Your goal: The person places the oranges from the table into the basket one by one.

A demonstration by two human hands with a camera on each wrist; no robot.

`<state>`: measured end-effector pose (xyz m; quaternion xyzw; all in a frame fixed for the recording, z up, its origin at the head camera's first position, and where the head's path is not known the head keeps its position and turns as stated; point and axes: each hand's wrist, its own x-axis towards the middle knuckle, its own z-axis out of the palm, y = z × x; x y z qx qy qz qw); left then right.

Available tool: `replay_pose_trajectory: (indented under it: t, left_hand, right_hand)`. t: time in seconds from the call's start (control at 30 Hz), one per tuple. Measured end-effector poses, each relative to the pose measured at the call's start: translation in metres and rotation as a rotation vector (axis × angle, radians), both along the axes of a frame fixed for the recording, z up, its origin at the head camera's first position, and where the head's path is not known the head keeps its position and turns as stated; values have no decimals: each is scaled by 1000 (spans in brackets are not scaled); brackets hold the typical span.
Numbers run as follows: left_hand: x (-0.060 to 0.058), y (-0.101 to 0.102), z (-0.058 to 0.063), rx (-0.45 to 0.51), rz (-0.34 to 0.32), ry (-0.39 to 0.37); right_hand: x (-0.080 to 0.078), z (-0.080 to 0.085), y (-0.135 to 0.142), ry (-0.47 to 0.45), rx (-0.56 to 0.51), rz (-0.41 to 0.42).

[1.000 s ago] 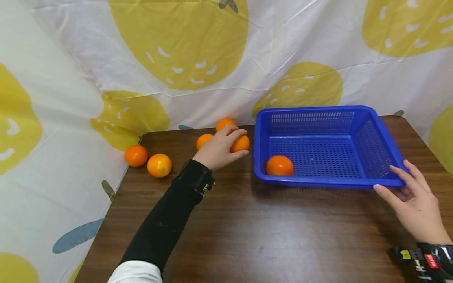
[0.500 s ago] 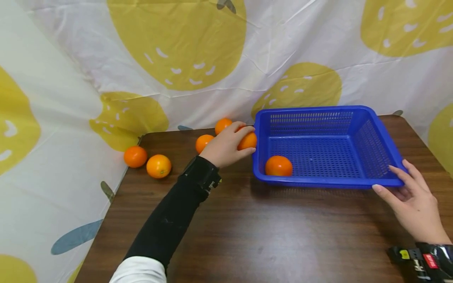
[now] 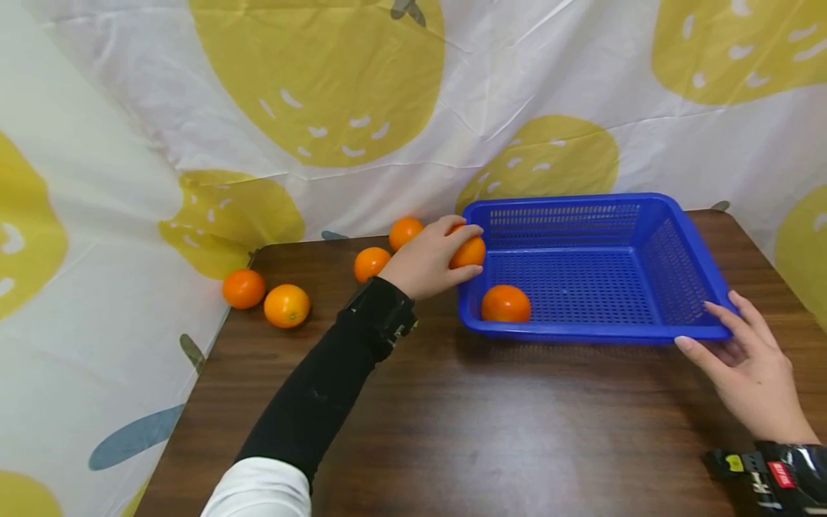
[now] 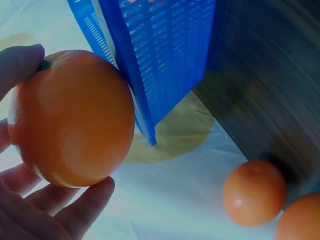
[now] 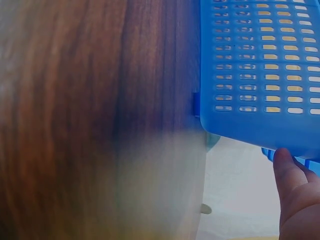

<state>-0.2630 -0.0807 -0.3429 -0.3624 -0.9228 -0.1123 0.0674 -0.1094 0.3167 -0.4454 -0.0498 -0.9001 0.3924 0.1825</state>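
My left hand (image 3: pixel 426 264) grips an orange (image 3: pixel 469 253) with fingers and thumb, at the left rim of the blue plastic basket (image 3: pixel 581 332). In the left wrist view that orange (image 4: pixel 72 120) fills the grasp, overlapping the basket's rim, with its green stem end near a fingertip. Another orange (image 3: pixel 506 304) lies inside the basket at its front left corner. My right hand (image 3: pixel 759 380) holds the basket's front right corner, thumb at the front and fingers over the side rim. The right wrist view shows a digit (image 5: pixel 292 185) against the slotted wall (image 5: pixel 255 120).
Behind the left hand are two oranges, one near the back edge (image 3: pixel 405 233) and another orange (image 3: pixel 371 264) beside the wrist. Two more, an orange (image 3: pixel 243 289) and its neighbour orange (image 3: pixel 287 306), sit by the left table edge. A patterned cloth (image 3: pixel 362 194) hangs behind the brown table (image 3: pixel 484 431).
My left hand has carried its orange rightward and slightly up, from beside the other oranges to the basket's left rim. The right hand and basket stay in place.
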Motion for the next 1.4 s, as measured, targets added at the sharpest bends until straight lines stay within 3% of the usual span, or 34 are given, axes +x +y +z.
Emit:
replay_pose_trajectory:
  t: [0.57,1.4]
  left_hand:
    - [-15,29,-4,-28,-49,4]
    - [-29,51,-13,-107,-64,-89]
  right_hand:
    - [-2,-1,0,23,16,7]
    - [0,-1,-2,43,7,16]
